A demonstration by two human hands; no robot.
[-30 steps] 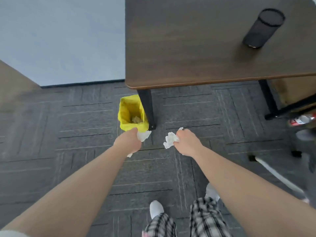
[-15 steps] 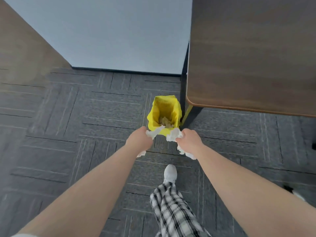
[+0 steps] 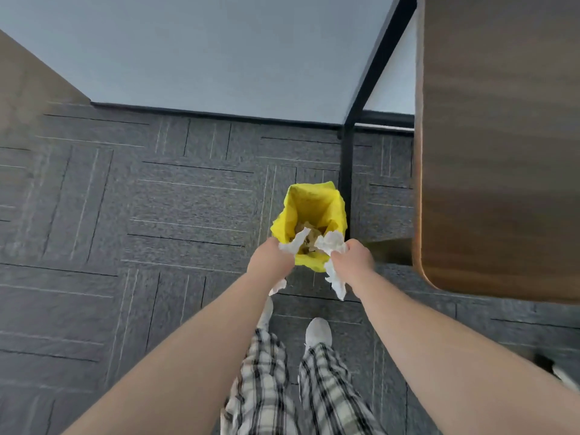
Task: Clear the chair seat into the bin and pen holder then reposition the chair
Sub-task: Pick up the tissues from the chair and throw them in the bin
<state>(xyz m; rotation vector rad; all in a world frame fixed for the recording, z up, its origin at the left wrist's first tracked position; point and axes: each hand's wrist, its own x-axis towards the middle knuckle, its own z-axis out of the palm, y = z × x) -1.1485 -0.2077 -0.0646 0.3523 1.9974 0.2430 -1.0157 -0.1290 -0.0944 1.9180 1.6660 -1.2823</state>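
A small bin lined with a yellow bag [image 3: 309, 202] stands on the carpet beside a black table leg, with crumpled paper in its bottom. My left hand [image 3: 270, 259] is shut on a white crumpled tissue [image 3: 293, 243] that pokes over the bin's near rim. My right hand [image 3: 354, 259] is shut on another white tissue [image 3: 333, 244], with one end over the rim and the other [image 3: 336, 281] hanging below the fist. The chair and the pen holder are out of view.
A dark wooden table top [image 3: 502, 146] fills the right side, its black leg [image 3: 346, 183] just right of the bin. A pale wall [image 3: 204, 51] runs along the back. Grey carpet [image 3: 141, 230] spreads to the left. My feet stand right below the bin.
I have stepped closer to the bin and the view has swung left. Both hands, holding their tissues, have moved from short of the bin to its near rim.
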